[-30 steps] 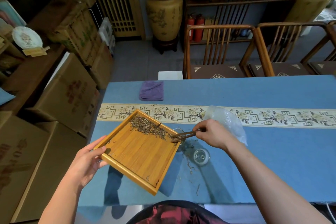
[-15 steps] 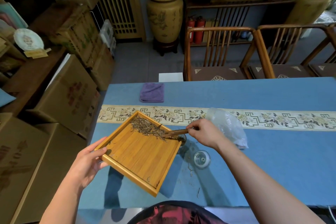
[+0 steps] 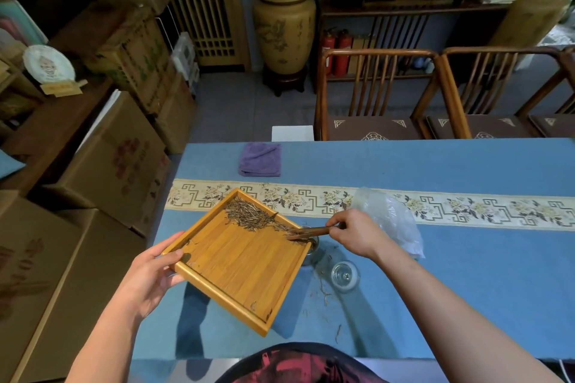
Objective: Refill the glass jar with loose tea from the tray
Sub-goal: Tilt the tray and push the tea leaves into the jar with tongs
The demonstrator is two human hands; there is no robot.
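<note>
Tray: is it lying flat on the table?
No. The left hand holds the tray lifted and tilted above the tablecloth, casting a shadow beneath.

There is one view only, from a wide-angle camera worn on the person's head, looking forward and steeply down over the near edge of the blue table [image 3: 466, 289]. Both forearms reach up into the picture from the bottom corners, so the left hand [image 3: 149, 277] and right hand [image 3: 357, 235] sit close under the lens, near the middle. Past the table the view tilts out to the wooden chairs [image 3: 376, 93] and the far wall (straight lines bow towards the edges). Cardboard boxes [image 3: 102, 171] fill its left side.
</note>
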